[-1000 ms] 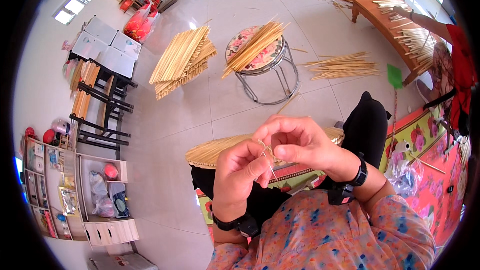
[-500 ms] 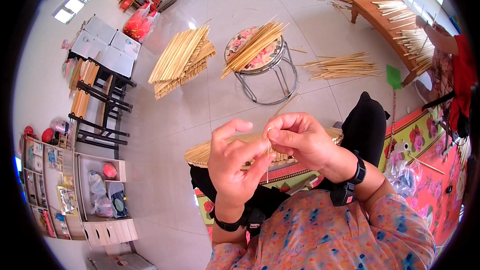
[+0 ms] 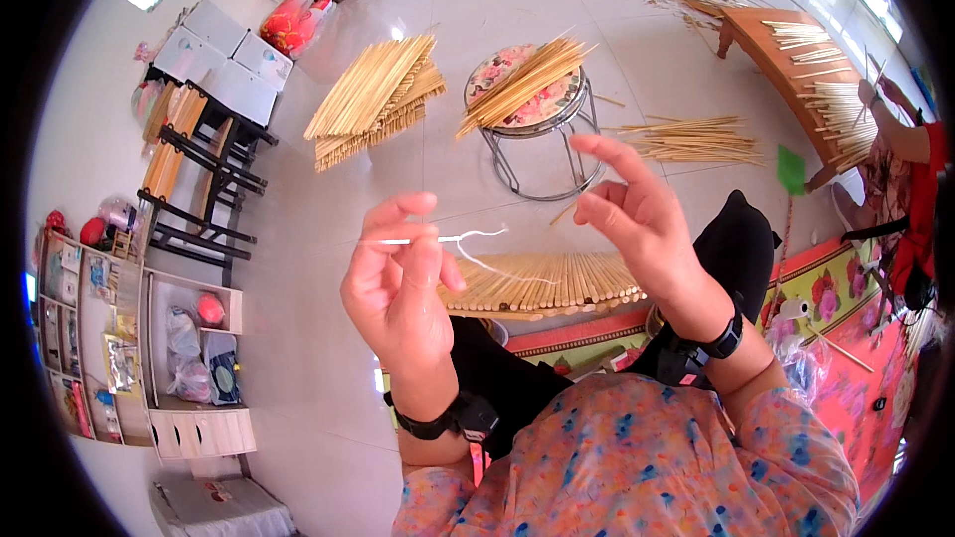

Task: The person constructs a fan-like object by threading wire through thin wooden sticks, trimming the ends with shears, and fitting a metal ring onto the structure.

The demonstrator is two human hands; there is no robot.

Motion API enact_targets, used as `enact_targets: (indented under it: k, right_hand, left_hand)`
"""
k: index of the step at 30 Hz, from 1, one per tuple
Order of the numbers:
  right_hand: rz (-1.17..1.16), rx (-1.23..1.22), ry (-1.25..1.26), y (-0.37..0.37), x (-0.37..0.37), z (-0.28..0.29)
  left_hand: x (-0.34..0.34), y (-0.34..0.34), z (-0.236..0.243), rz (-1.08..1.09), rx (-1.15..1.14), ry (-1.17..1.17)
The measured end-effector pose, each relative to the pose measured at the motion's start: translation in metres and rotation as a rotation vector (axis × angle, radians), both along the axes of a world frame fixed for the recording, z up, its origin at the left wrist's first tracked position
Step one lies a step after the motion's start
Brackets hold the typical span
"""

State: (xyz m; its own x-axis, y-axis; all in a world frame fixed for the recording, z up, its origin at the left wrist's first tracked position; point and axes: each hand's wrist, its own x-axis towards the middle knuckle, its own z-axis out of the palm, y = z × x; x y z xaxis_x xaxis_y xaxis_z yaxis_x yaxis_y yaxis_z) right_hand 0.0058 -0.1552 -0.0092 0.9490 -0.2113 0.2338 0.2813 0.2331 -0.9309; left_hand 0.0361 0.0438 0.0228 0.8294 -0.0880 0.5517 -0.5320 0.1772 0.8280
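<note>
My left hand [image 3: 393, 293] is closed on a thin white needle-like piece [image 3: 398, 241], pinched near its middle, with white thread [image 3: 482, 265] looping off its right end. My right hand [image 3: 642, 229] is raised to the right with its fingers apart and curved, holding nothing, clear of the thread. Below both hands, a fan of straw-coloured sticks [image 3: 537, 283] lies across my legs.
Bundled sticks [image 3: 363, 89] stand behind, left of a round stool [image 3: 527, 80] topped with sticks; loose sticks [image 3: 696, 139] lie right of it. A co-worker's arm [image 3: 895, 139] reaches to a wooden bench [image 3: 766, 70] at right. Black racks [image 3: 214, 189] and shelves [image 3: 189, 338] line the left.
My hands, together a second ago at the needle and thread, have separated. My left hand has moved left and up with them; my right hand has let go and risen. The view has shifted slightly.
</note>
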Motion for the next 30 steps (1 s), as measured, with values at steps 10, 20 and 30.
enact_targets:
  k: [10, 20, 30]
  right_hand:
    - [0.654, 0.058, 0.093, 0.012, -0.002, 0.029]
    - [0.827, -0.045, 0.22, -0.008, 0.004, 0.015]
    - [0.278, -0.814, -0.223, 0.007, -0.005, -0.018]
  left_hand:
    - [0.002, -0.015, 0.023, -0.251, -0.1, 0.174]
    - [0.016, 0.016, 0.028, -0.134, -0.231, 0.145]
    - [0.008, 0.072, 0.036, -0.001, -0.285, -0.029]
